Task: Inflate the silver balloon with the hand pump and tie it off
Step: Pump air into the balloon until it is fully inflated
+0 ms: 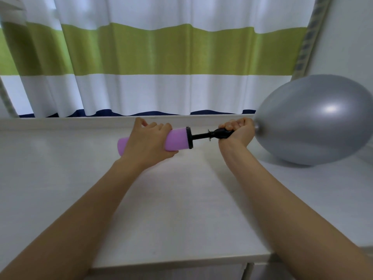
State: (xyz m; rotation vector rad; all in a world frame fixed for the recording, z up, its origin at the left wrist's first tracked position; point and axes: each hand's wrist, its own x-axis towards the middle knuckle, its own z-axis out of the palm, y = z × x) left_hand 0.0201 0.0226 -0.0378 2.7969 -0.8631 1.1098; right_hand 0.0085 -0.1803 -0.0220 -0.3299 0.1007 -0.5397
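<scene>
Silver balloon point(314, 120), at three o'clock: well inflated, untied. Your right hand point(237, 130) pinches its neck on the nozzle; your left hand point(147, 142) grips the pump point(177, 139). Tying remains.

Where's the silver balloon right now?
In the head view the silver balloon is at the far right, low over the white table, its neck at the right hand, which holds it on the pump's black nozzle.

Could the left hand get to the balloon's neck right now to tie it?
Probably not yet: the left hand grips the pink pump, and the right hand covers the silver balloon neck.
</scene>
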